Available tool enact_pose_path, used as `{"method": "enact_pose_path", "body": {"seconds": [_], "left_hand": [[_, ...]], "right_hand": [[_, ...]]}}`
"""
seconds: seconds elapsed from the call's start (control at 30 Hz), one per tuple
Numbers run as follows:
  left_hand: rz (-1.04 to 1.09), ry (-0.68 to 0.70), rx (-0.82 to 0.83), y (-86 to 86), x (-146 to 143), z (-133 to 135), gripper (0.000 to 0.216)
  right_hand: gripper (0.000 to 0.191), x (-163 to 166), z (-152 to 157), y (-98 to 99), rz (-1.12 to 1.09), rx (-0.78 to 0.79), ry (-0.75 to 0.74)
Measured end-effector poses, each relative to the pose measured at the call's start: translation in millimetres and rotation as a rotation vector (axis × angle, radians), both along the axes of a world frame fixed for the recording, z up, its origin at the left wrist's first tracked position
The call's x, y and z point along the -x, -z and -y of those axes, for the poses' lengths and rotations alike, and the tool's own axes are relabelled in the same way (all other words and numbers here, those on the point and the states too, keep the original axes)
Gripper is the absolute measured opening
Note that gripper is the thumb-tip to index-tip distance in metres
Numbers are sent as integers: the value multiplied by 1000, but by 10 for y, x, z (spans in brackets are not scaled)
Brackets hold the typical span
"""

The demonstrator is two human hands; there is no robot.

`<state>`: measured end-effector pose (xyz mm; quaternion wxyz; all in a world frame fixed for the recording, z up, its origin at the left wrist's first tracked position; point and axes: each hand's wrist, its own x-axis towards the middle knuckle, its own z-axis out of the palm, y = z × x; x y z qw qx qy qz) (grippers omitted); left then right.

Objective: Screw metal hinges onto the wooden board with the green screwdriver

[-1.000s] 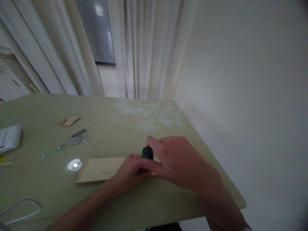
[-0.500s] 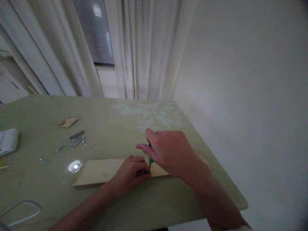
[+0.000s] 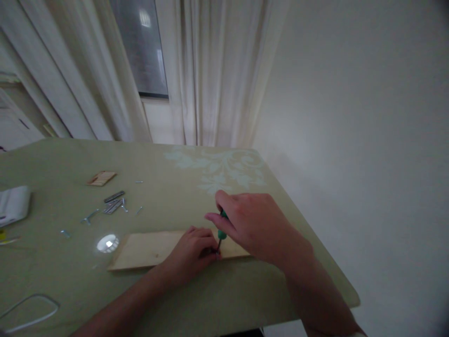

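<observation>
Gripping the green screwdriver (image 3: pixel 221 232), the right hand (image 3: pixel 252 224) hides most of it.

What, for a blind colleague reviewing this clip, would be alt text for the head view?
The right hand holds a green-handled screwdriver, tip down on a wooden board that the left hand touches beside the tip. The board lies on a green table, with loose metal parts and a small wooden piece further left.
</observation>
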<state>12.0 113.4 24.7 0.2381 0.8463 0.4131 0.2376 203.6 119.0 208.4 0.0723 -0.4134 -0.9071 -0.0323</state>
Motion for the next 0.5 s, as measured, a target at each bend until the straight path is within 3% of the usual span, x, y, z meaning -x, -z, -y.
{"method": "enact_pose_path", "body": {"seconds": [0.07, 0.13, 0.23, 0.37, 0.43, 0.5], "left_hand": [[28, -1, -14, 40, -1, -7, 5], [52, 6, -28, 77, 0, -9, 5], [61, 16, -26, 81, 1, -4, 7], [10, 8, -2, 31, 2, 3, 8], [-9, 10, 2, 30, 5, 3, 8], [10, 11, -17, 56, 8, 4, 7]], "right_hand": [[16, -62, 32, -25, -49, 65, -187], [6, -118, 86, -49, -82, 117, -264], [12, -121, 128, -53, -68, 113, -127], [46, -27, 51, -19, 47, 41, 190], [37, -14, 12, -12, 36, 35, 136], [18, -41, 13, -18, -34, 71, -63]]}}
